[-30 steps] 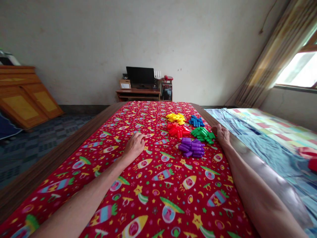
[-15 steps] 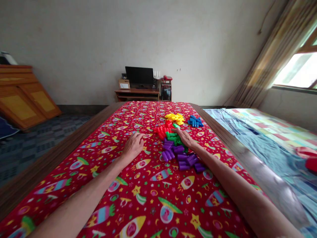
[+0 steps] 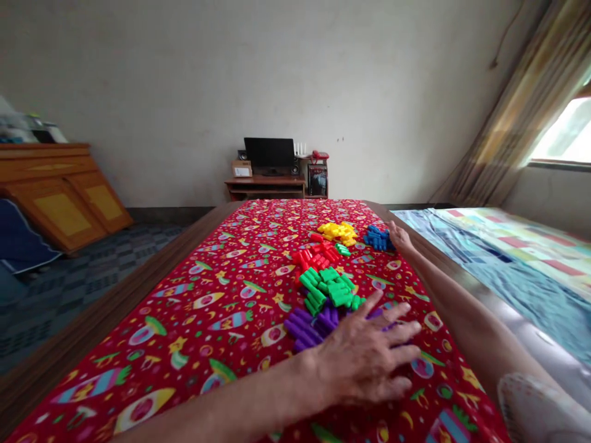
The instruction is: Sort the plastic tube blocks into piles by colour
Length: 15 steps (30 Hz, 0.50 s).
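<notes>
My left hand (image 3: 360, 357) is spread wide over a pile of purple plastic blocks (image 3: 307, 329), covering part of it. Farther off, at the right, my right hand (image 3: 401, 237) rests beside a pile of blue plastic blocks (image 3: 377, 239), its fingers stretched out at the pile's edge. Green blocks (image 3: 329, 286) lie just beyond the purple ones. Behind those are red blocks (image 3: 318, 253), with one separate green block (image 3: 342, 249) near them. A yellow pile (image 3: 338, 232) sits farthest back. What lies under my left palm is hidden.
The blocks are on a red patterned cloth (image 3: 184, 351) over a dark wooden table (image 3: 157, 271). A bed with a blue and checked cover (image 3: 489, 264) adjoins on the right. Past the far end stand a desk (image 3: 265, 184) and monitor (image 3: 269, 152); a wooden cabinet (image 3: 69, 194) is at left.
My left hand has moved right and nearer, over the purple blocks, with fingers spread. My right hand has left the green blocks for the blue pile. Green and purple blocks are shifted apart.
</notes>
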Each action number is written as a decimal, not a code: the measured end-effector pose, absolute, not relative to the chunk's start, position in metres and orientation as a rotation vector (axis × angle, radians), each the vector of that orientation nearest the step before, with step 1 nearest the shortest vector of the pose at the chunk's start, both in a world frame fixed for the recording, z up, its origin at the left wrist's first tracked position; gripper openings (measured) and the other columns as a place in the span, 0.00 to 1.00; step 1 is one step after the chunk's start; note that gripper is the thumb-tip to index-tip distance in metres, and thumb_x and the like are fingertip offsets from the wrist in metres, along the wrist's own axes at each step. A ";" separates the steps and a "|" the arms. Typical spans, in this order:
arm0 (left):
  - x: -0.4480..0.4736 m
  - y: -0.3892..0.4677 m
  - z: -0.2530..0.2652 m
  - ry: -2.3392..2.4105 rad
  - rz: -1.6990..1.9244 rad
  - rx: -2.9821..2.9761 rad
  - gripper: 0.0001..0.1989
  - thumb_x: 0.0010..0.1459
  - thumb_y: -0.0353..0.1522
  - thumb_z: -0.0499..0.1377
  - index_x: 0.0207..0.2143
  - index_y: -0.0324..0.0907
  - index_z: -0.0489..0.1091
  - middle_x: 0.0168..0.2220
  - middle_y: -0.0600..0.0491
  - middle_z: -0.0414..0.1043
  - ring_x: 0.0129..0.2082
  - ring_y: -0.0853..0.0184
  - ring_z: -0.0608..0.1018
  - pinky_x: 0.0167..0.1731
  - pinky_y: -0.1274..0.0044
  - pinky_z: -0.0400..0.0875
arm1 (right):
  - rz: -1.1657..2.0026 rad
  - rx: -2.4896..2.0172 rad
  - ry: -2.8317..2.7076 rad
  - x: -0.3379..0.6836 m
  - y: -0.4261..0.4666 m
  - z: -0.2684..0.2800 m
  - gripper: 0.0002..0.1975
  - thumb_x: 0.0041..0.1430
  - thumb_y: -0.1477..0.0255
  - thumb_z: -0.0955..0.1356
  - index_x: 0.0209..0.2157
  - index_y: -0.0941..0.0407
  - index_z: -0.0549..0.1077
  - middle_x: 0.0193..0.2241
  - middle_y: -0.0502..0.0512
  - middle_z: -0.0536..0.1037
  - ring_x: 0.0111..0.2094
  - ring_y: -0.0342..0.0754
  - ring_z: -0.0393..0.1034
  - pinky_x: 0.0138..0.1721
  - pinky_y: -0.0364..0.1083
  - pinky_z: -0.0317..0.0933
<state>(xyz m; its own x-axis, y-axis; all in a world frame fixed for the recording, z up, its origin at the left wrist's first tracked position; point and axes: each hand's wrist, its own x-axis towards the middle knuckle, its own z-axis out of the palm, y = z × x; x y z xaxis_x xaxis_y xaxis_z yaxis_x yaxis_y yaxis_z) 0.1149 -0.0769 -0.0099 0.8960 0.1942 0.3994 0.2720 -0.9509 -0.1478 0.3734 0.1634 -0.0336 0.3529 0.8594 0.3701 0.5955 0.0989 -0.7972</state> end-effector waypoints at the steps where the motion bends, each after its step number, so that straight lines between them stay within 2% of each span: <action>1: 0.128 -0.076 -0.015 -0.307 -0.519 -2.863 0.18 0.64 0.42 0.51 0.51 0.47 0.70 0.59 0.52 0.67 0.64 0.57 0.59 0.63 0.56 0.50 | 0.335 -1.603 -1.353 0.369 0.170 -0.036 0.21 0.62 0.56 0.60 0.27 0.56 0.74 0.25 0.57 0.77 0.43 0.56 0.73 0.47 0.51 0.62; 3: 0.144 -0.066 -0.026 -0.339 -0.451 -2.850 0.16 0.63 0.42 0.52 0.47 0.45 0.72 0.50 0.50 0.73 0.59 0.56 0.66 0.62 0.55 0.51 | 0.359 -1.626 -1.383 0.355 0.182 -0.040 0.23 0.61 0.54 0.61 0.24 0.55 0.73 0.23 0.56 0.75 0.40 0.55 0.73 0.44 0.50 0.63; 6: 0.142 -0.044 -0.040 -0.588 -0.430 -2.835 0.16 0.63 0.42 0.52 0.44 0.42 0.72 0.41 0.50 0.75 0.49 0.57 0.73 0.63 0.55 0.49 | 0.437 -1.596 -1.476 0.329 0.194 -0.045 0.27 0.58 0.49 0.61 0.23 0.56 0.74 0.22 0.55 0.75 0.35 0.54 0.74 0.41 0.50 0.65; 9: 0.116 -0.028 -0.042 -0.744 -0.455 -2.786 0.13 0.63 0.38 0.53 0.43 0.42 0.71 0.42 0.49 0.74 0.50 0.58 0.72 0.64 0.55 0.45 | 0.666 -1.329 -1.688 0.297 0.194 -0.048 0.31 0.55 0.43 0.61 0.31 0.56 0.78 0.28 0.55 0.79 0.37 0.53 0.74 0.42 0.50 0.66; 12: 0.080 -0.018 -0.037 -0.865 -0.448 -2.705 0.14 0.63 0.38 0.53 0.47 0.43 0.70 0.45 0.49 0.74 0.54 0.58 0.70 0.64 0.56 0.43 | 0.867 -1.002 -1.800 0.271 0.197 -0.041 0.33 0.55 0.42 0.60 0.40 0.56 0.78 0.36 0.58 0.80 0.40 0.53 0.75 0.43 0.50 0.67; 15: 0.041 -0.008 -0.035 -0.987 -0.437 -2.630 0.14 0.63 0.37 0.54 0.48 0.44 0.71 0.47 0.49 0.75 0.54 0.58 0.70 0.64 0.56 0.45 | 0.627 -1.146 -1.684 0.268 0.215 -0.028 0.33 0.57 0.43 0.59 0.37 0.58 0.77 0.34 0.61 0.80 0.40 0.56 0.76 0.42 0.51 0.67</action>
